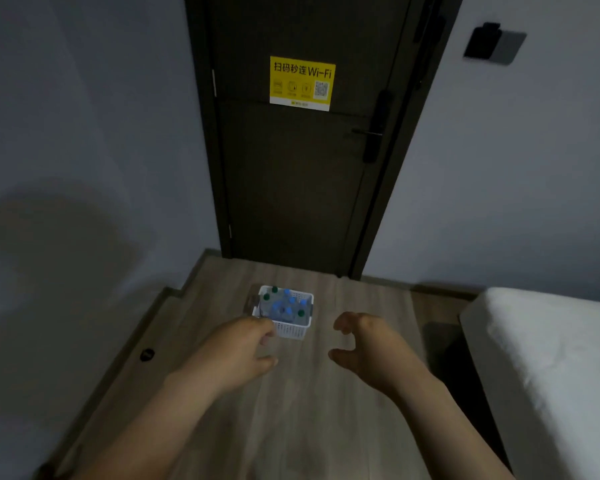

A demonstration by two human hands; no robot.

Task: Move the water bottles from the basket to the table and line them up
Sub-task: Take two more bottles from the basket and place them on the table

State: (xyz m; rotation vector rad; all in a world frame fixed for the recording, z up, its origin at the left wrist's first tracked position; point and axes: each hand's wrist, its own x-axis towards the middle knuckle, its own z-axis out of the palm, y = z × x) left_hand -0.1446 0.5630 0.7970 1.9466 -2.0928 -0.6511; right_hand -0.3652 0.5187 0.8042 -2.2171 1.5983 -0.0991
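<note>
A white plastic basket (293, 332) stands on the wooden floor in front of a dark door. It holds several clear water bottles (284, 308) with blue and green caps, standing upright. My left hand (238, 349) reaches out below and left of the basket, its fingertips overlapping the basket's near left corner; whether they touch it is unclear. My right hand (364, 342) hovers to the right of the basket with fingers loosely curled, holding nothing. No table is in view.
A dark closed door (302, 168) with a yellow Wi-Fi sticker (302, 83) fills the far wall. A white bed (548, 368) stands at the right. A wall runs along the left, with a small dark object (147, 355) at its base.
</note>
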